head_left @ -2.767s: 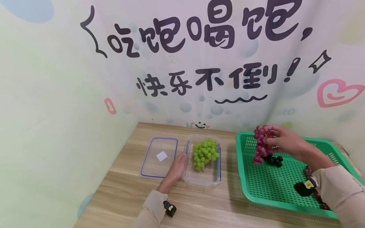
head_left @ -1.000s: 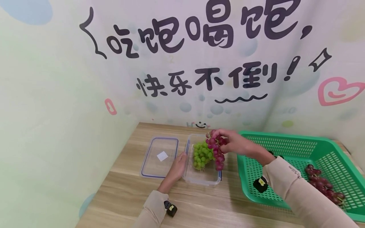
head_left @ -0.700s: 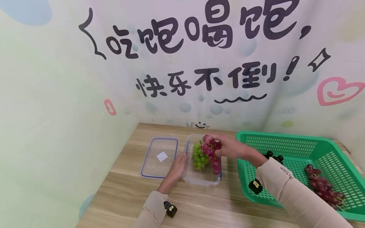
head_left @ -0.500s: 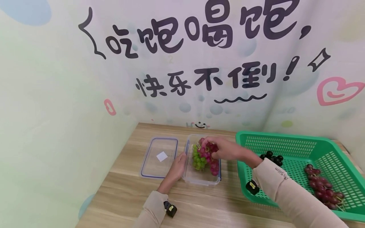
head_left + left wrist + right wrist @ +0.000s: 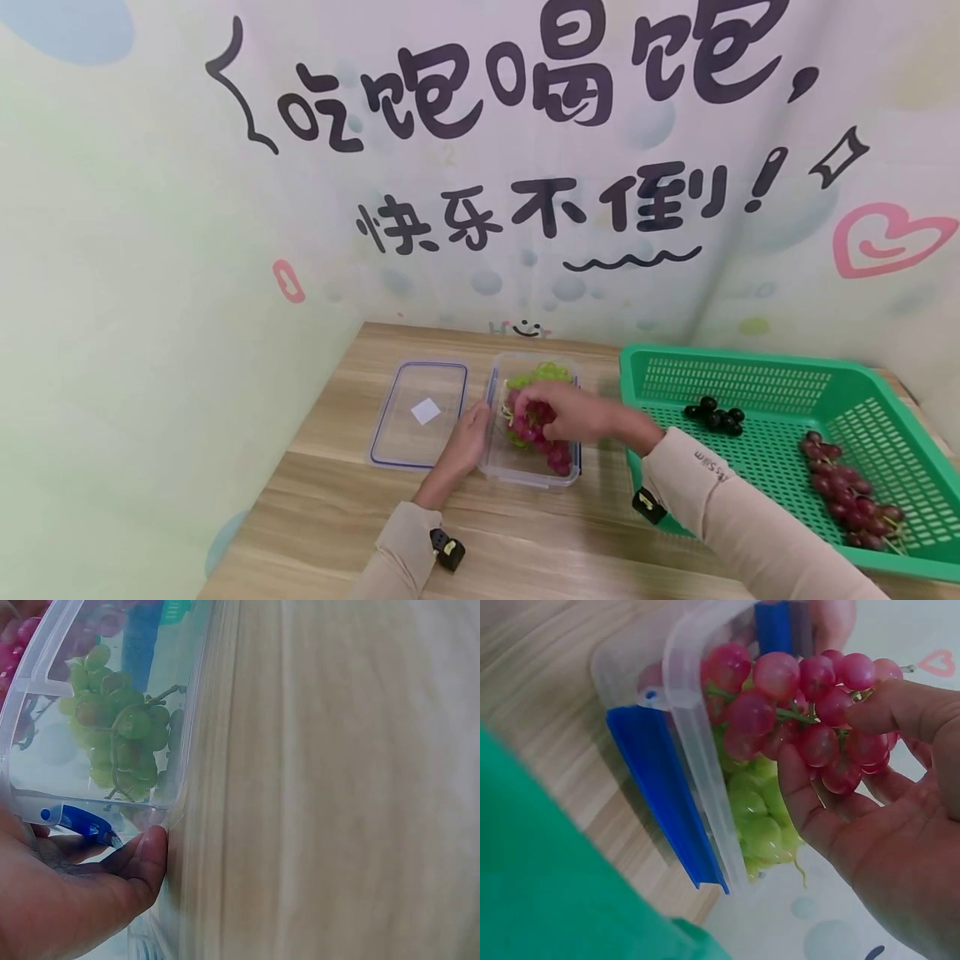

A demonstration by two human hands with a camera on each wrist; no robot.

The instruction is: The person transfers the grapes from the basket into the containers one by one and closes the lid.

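My right hand (image 5: pixel 573 412) holds a bunch of red grapes (image 5: pixel 780 705) by thumb and fingers, low over a clear plastic container (image 5: pixel 525 477). The red bunch partly covers green grapes (image 5: pixel 124 735) inside that container. In the right wrist view the red grapes overlap the near rim, with the green grapes (image 5: pixel 757 817) below them. My left hand (image 5: pixel 468 433) grips the container's left side; in the left wrist view its thumb and fingers bend around the lower edge by a blue latch (image 5: pixel 79 821). The bottom of the red bunch's contact is hidden by my right hand.
Left of the container lies its clear lid (image 5: pixel 397 429) with a blue seal and a white paper square (image 5: pixel 425 411). A green basket (image 5: pixel 637 367) on the right holds black grapes (image 5: pixel 716 417) and a dark red bunch (image 5: pixel 847 492). A printed cloth wall stands behind the wooden table (image 5: pixel 480 542).
My right hand has carried the red grapes left from over the green basket to the container, then lowered them onto the green grapes. My left hand has stayed on the container's side.
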